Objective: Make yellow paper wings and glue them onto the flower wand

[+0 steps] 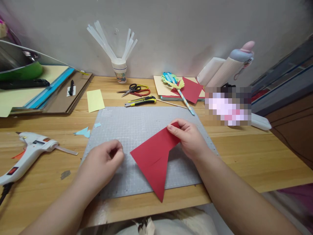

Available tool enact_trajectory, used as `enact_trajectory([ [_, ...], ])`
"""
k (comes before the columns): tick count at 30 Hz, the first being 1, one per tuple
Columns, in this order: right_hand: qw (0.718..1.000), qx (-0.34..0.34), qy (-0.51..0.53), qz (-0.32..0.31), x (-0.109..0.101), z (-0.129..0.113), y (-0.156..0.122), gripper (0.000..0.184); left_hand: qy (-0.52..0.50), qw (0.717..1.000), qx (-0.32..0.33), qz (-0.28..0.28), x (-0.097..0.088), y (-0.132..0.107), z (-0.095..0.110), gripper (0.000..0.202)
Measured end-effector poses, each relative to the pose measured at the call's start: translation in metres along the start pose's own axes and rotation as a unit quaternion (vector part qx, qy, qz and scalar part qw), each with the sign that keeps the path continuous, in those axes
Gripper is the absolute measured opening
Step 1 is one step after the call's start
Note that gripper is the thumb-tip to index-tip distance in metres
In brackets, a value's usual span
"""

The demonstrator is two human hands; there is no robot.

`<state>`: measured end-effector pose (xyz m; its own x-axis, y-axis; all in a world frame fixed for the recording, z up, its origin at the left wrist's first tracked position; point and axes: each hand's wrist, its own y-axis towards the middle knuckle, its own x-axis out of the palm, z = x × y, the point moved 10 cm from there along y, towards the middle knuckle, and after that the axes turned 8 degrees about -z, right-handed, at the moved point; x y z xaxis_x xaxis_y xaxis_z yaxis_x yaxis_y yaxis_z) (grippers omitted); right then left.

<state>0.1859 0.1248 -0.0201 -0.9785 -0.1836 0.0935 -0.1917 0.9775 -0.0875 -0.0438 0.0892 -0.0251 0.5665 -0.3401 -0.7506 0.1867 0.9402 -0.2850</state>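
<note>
A piece of red paper (153, 151), cut or folded into an angular shape with a notch on its right side, is held at its upper right corner. My right hand (189, 135) pinches that corner between thumb and fingers. The paper tilts above a grey cutting mat (107, 182), and its lowest point reaches past the mat's front edge. A short dark crease or slit shows in its middle. To the left of the paper, apart from it, my left hand (107, 158) is closed with fingers curled toward the thumb; nothing shows in it.
Behind the mat lie a utility knife (140, 101), scissors (133, 90), yellow paper (95, 100) and a paper flower (179, 88). A glue gun (31, 153) is at left, near blue scraps (83, 132). A cup (119, 70) of glue sticks stands by the wall.
</note>
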Motion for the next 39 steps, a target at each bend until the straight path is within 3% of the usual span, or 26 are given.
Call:
enact_trajectory([
  [3, 0.999, 0.029, -0.012, -0.022, 0.01, 0.01, 0.0, 0.023, -0.037, 0.997, 0.01, 0.073, -0.016, -0.003, 0.007, 0.02],
  [7, 0.999, 0.04, 0.017, -0.028, 0.017, 0.02, 0.0, 0.024, -0.061, 0.996, 0.051, 0.045, -0.007, -0.003, 0.02, 0.035],
  [13, 0.991, 0.079, 0.104, -0.038, 0.022, 0.034, 0.002, 0.019, 0.112, 0.972, 0.203, 0.031, 0.015, -0.014, 0.054, 0.063],
  [16, 0.985, 0.11, 0.128, -0.043, 0.024, 0.042, 0.0, 0.018, 0.162, 0.961, 0.22, 0.028, 0.023, -0.017, 0.059, 0.062],
  [19, 0.974, 0.133, 0.172, -0.069, 0.031, 0.044, -0.002, 0.029, 0.159, 0.965, 0.201, 0.053, 0.016, -0.017, 0.057, 0.053],
  [22, 0.958, 0.127, 0.213, -0.146, 0.049, 0.035, -0.005, 0.046, 0.077, 0.983, 0.152, 0.061, 0.003, -0.012, 0.045, 0.044],
  [26, 0.953, 0.143, 0.178, -0.201, 0.066, 0.035, -0.014, 0.048, -0.163, 0.981, 0.106, 0.001, 0.003, -0.006, 0.03, 0.039],
  [31, 0.949, 0.148, 0.183, -0.209, 0.069, 0.043, -0.016, 0.033, -0.384, 0.923, 0.01, -0.005, 0.011, -0.003, 0.003, 0.036],
  [36, 0.954, 0.13, 0.165, -0.212, 0.066, 0.041, -0.014, 0.031, -0.574, 0.814, -0.054, -0.071, 0.033, -0.002, -0.004, 0.043],
  [39, 0.964, 0.113, 0.144, -0.191, 0.061, 0.036, -0.013, 0.03, -0.576, 0.812, -0.042, -0.09, 0.032, -0.003, 0.001, 0.042],
])
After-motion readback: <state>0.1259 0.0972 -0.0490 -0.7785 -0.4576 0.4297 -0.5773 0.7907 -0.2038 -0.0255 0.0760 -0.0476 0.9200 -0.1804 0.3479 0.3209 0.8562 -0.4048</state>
